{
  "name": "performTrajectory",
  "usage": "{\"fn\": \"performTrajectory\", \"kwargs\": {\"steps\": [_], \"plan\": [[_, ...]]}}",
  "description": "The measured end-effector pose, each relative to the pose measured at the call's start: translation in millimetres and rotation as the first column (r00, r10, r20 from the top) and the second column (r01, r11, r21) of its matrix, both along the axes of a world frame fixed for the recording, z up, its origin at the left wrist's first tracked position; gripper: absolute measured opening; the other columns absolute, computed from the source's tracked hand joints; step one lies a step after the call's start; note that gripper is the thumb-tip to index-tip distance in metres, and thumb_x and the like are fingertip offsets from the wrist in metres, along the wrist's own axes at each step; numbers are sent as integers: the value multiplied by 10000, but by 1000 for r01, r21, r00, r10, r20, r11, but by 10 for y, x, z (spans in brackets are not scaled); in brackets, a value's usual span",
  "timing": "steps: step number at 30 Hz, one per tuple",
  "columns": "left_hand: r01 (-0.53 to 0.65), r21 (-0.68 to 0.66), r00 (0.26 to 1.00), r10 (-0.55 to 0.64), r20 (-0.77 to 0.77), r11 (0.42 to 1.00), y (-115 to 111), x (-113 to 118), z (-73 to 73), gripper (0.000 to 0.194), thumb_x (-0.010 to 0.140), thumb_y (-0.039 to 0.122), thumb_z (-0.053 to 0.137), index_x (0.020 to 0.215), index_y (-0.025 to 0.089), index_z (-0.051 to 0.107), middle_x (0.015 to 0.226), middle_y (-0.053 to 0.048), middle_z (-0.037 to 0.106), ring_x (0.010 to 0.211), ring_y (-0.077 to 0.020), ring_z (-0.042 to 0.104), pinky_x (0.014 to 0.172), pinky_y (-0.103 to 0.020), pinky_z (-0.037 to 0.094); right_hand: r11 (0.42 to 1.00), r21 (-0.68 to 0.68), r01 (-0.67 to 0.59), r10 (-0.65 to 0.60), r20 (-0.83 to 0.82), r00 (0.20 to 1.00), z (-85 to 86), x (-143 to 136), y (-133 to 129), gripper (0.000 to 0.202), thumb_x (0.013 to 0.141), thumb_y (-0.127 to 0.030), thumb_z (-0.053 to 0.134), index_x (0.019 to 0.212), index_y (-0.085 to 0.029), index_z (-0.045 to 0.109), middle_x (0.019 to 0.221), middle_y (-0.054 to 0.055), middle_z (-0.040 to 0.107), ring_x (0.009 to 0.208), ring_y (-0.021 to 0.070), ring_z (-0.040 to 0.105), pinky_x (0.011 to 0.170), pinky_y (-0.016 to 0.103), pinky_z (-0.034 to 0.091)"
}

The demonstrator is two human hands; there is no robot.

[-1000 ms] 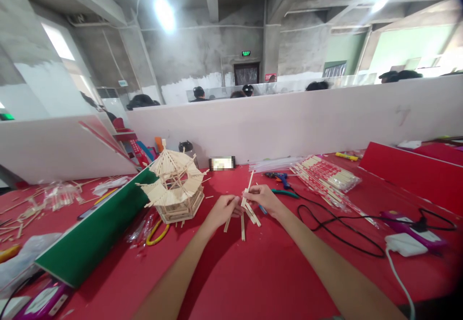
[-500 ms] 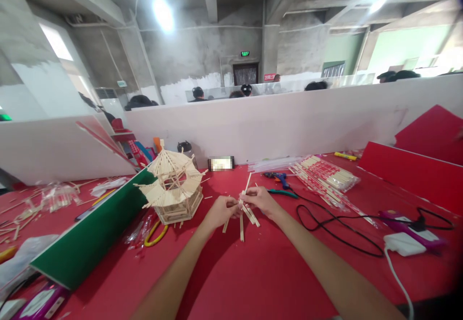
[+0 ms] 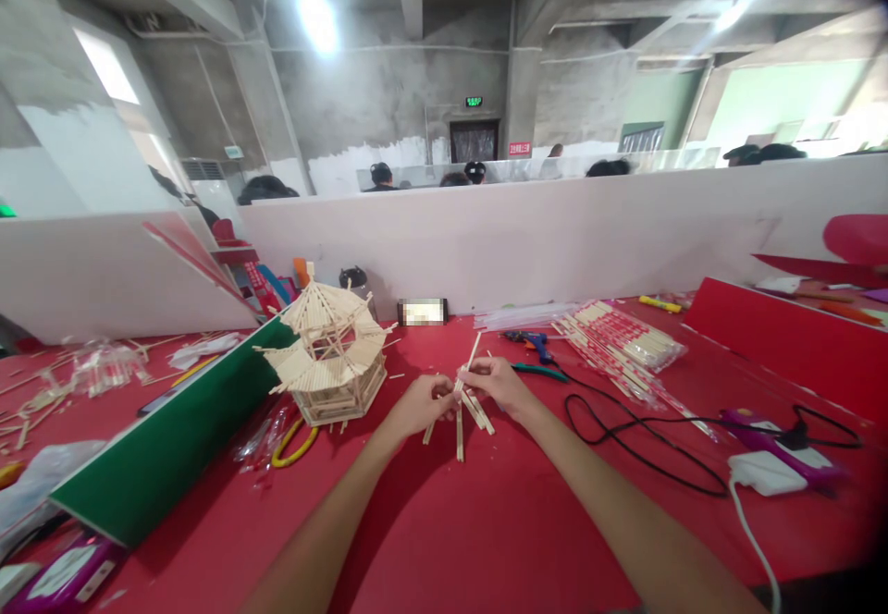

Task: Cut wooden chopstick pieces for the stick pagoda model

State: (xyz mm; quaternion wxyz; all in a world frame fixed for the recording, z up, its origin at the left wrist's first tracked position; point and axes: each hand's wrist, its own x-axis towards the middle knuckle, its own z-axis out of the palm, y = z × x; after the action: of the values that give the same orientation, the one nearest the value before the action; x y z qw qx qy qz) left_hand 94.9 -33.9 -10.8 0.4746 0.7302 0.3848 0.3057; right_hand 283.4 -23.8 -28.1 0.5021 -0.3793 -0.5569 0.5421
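Both hands meet over the middle of the red table. My left hand (image 3: 431,401) is closed, its thumb and fingers pinching pale wooden sticks (image 3: 460,443) near their crossing. From the other side, my right hand (image 3: 491,383) pinches the same cluster. One stick points up and away between the hands, while others fan down towards me; the exact joint is hidden by fingers. Left of the hands stands a pavilion model (image 3: 339,355) built of similar sticks, with a pointed roof and a wider lower roof.
A blue glue gun (image 3: 533,344) and green-handled tool (image 3: 541,372) lie beyond my right hand. Wrapped stick bundles (image 3: 624,341), a black cable (image 3: 624,438) and a power strip (image 3: 783,452) are rightward. A green board (image 3: 180,438), yellow-handled tool (image 3: 295,448) and phone (image 3: 422,312) also stand around.
My hands keep their grip on the sticks with hardly any movement. At the far right, a red sheet behind the red board has shifted and dropped lower. The camera view has moved slightly.
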Motion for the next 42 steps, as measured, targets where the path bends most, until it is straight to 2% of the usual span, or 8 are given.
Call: {"fn": "performTrajectory", "kwargs": {"steps": [4,11,16,21,33,42], "plan": [[15,65,1000,-14,-10,998,-8,7,-11,415,783,535,640,816,123,674,712,-55,680,563,-145,631,545,-224,487,999,37,-3,2,39,999,56,-24,-42,383,646,-494,765,751,-130,706,690,43,685,617,153,617,614,275,492],[-27,-77,999,25,-19,997,-34,63,6,482,767,577,630,815,103,707,738,-101,726,577,-170,663,537,-236,499,995,102,9,-16,68,998,107,-53,-70,347,674,-468,756,745,-132,708,677,43,686,630,165,625,629,284,499],[-32,-104,999,32,-1,994,-26,66,0,492,732,572,671,843,96,720,768,-110,736,583,-167,670,531,-225,485,993,120,-11,5,47,999,116,-44,-74,352,662,-473,761,751,-137,708,674,39,688,632,170,631,639,292,502],[-34,-117,999,33,-10,993,-1,58,-43,498,749,580,651,847,96,717,790,-121,742,600,-176,678,532,-230,482,993,106,42,-45,27,999,60,-38,-9,381,597,-426,812,823,-138,709,743,49,708,675,186,652,671,311,522],[-25,-78,1000,25,9,997,-25,64,-14,496,769,572,633,881,95,710,851,-129,740,580,-171,678,513,-227,483,989,136,52,-61,61,996,88,-47,-35,366,622,-408,806,838,-132,701,776,73,721,718,206,679,692,319,531],[-43,-72,999,43,1,996,-43,69,26,496,762,578,635,837,92,696,818,-121,736,567,-161,669,505,-218,475,990,138,13,-19,43,999,49,-68,-31,396,643,-434,788,866,-125,681,666,49,704,628,190,673,660,317,533]]}}
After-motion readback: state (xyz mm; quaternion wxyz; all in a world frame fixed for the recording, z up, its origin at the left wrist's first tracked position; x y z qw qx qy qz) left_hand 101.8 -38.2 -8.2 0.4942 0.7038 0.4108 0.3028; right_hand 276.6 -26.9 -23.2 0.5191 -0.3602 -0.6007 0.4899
